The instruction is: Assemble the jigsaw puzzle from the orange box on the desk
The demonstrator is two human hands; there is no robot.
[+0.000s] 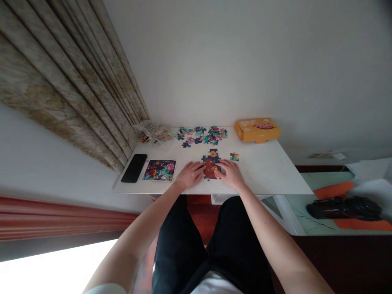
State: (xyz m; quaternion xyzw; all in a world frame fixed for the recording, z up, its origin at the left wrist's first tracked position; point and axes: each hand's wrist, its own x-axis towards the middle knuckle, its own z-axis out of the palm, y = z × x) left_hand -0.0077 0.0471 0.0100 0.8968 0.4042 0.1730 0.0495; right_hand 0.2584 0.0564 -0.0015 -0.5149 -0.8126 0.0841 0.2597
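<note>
Since the joined jigsaw section (210, 168) looks like thin, light, stiff cardboard that could part if lifted, I'd hold it flat by its edges. It lies near the desk's front edge (263, 191), my open left hand (190, 174) and open right hand (230, 174) pressing either side. Loose jigsaw pieces (200, 135) lie beyond, a picture card (159, 170) and black phone (134, 168) leftward, an orange box (257, 130) rightward.

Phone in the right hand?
No, the phone lies on the table by the picture card, while the right hand touches the puzzle.
</note>
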